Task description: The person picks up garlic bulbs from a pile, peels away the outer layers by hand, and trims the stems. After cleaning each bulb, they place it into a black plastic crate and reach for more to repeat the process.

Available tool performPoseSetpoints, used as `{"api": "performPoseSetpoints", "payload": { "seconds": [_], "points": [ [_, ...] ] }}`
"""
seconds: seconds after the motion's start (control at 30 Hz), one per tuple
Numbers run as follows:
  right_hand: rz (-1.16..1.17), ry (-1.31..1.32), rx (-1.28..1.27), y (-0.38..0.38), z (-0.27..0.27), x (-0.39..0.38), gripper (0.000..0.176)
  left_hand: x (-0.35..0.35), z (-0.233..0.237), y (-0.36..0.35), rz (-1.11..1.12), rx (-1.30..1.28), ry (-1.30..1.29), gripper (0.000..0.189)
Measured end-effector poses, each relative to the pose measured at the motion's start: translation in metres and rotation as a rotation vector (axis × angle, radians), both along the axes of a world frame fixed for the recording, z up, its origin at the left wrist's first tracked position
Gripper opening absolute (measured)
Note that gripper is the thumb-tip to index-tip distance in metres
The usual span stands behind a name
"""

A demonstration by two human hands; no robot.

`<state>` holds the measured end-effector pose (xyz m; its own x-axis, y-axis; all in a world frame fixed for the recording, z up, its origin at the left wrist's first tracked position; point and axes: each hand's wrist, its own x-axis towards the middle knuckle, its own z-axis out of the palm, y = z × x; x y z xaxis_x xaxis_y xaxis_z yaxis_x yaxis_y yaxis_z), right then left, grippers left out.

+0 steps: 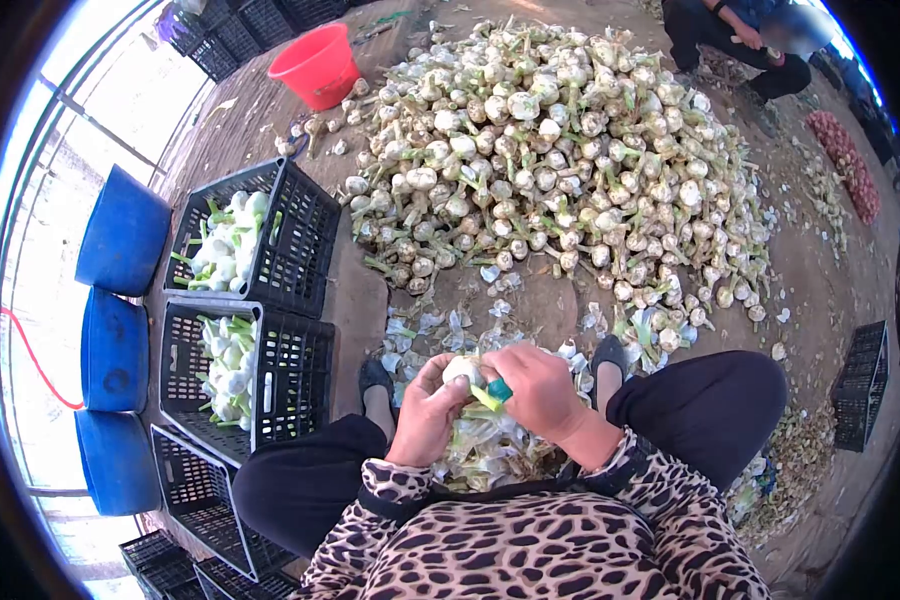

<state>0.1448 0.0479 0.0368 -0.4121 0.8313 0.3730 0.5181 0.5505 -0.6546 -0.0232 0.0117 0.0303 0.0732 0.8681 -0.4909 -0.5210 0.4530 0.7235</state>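
My left hand (427,412) is closed around a garlic bulb (461,371), whose pale green stem points down toward my lap. Close against it, my right hand (542,392) is closed on a small dark green object (499,390) beside the stem. Its kind is hidden by the fingers. Papery garlic peelings (490,452) lie below both hands, between my legs. Ahead on the ground rises a large pile of unpeeled garlic bulbs (560,150) with stems.
At left, black crates hold white trimmed garlic: a far crate (300,235) and a nearer crate (295,375). Blue tubs (115,350) line the wall. A red bucket (320,70) stands beyond. Another person (735,40) sits at upper right, near a red mesh sack (845,165).
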Motion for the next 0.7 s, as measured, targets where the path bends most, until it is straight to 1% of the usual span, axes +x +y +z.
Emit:
{"api": "performPoseSetpoints", "payload": {
  "seconds": [0.07, 0.17, 0.27, 0.3, 0.37, 0.4, 0.47, 0.5, 0.6, 0.63, 0.67, 0.7],
  "points": [
    [0.009, -0.032, -0.011, 0.003, 0.002, 0.001, 0.019, -0.002, 0.001, 0.002, 0.004, -0.053, -0.029, 0.031],
    [-0.070, -0.027, 0.026, 0.007, -0.005, 0.004, 0.013, 0.000, 0.011, 0.004, -0.087, -0.078, -0.060, 0.032],
    [-0.144, -0.174, -0.081, 0.011, -0.017, 0.013, 0.012, -0.002, 0.005, 0.000, -0.175, -0.012, -0.090, 0.036],
    [-0.106, -0.344, -0.194, 0.012, -0.022, 0.015, 0.015, -0.001, 0.010, 0.001, -0.179, 0.006, -0.089, 0.039],
    [-0.030, -0.505, -0.263, 0.000, -0.056, 0.020, 0.016, -0.004, 0.010, 0.001, -0.160, 0.068, -0.074, 0.042],
    [0.010, -0.585, -0.296, -0.003, -0.062, 0.021, 0.017, -0.005, 0.009, 0.001, -0.148, 0.099, -0.066, 0.043],
    [0.193, -0.534, -0.353, -0.002, -0.072, 0.025, 0.016, -0.006, 0.006, 0.003, -0.105, 0.151, 0.012, 0.041],
    [0.285, -0.508, -0.381, 0.000, -0.068, 0.023, 0.015, -0.008, 0.005, 0.003, -0.082, 0.177, 0.051, 0.040],
    [0.247, -0.462, -0.636, 0.004, -0.051, 0.010, 0.015, -0.024, 0.003, 0.003, 0.167, 0.105, 0.055, 0.036],
    [0.258, -0.444, -0.650, 0.004, -0.055, 0.009, 0.016, -0.041, -0.004, 0.004, 0.282, 0.211, 0.031, 0.031],
    [0.266, -0.430, -0.666, -0.001, -0.068, 0.009, 0.017, -0.061, -0.004, 0.004, 0.585, 0.216, -0.247, 0.032],
    [0.270, -0.418, -0.685, -0.006, -0.082, 0.009, 0.017, -0.079, 0.013, 0.008, 0.680, 0.427, -0.250, 0.035]
  ]
}}
